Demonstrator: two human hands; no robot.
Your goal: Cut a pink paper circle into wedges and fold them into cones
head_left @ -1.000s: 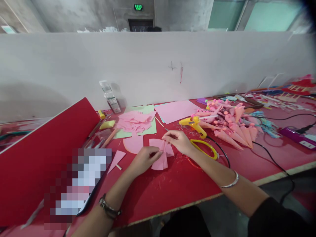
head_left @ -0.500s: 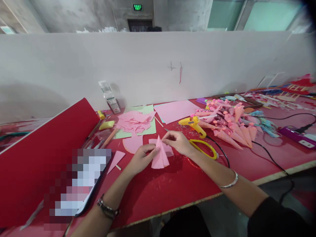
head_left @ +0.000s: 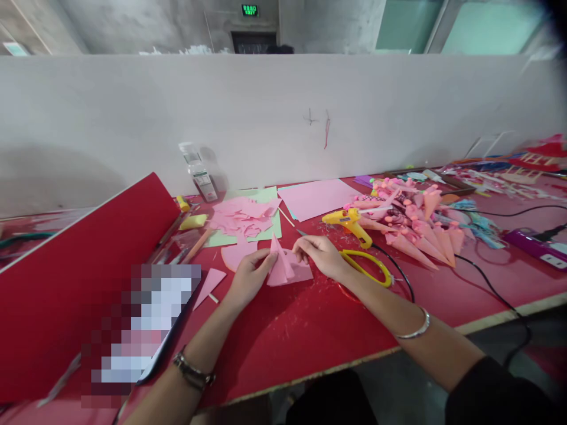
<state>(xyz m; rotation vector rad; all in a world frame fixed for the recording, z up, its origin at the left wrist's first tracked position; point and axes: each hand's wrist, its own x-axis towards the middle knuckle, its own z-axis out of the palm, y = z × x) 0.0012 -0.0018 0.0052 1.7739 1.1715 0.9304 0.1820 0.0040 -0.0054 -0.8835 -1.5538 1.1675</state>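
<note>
Between the thumb and fingers of my left hand [head_left: 253, 274] is a folded pink paper [head_left: 279, 265], pleated like a narrow fan with its point upward. My right hand [head_left: 322, 255] hovers just right of it, apart from the fold. Its fingers are curled together, and whether they pinch anything is hidden. A flat pink paper piece [head_left: 301, 271] lies behind the fold and below the right fingers. Scissors with yellow and red loop handles [head_left: 376, 271] rest under my right wrist; a dark tip shows beyond the fingers. Another cut pink piece [head_left: 234, 257] lies behind my left hand.
A yellow glue gun [head_left: 349, 223] and heaped pink paper cones [head_left: 425, 224] are to the right, with black cables. Pink scraps [head_left: 245, 215] lie on green paper. At left are a phone [head_left: 150, 330], a pink triangle [head_left: 210, 286] and a raised red board [head_left: 88, 283].
My left hand has moved the folded paper slightly up and left, tilting it. My right fingers have come off its edge and now sit a little to the right.
</note>
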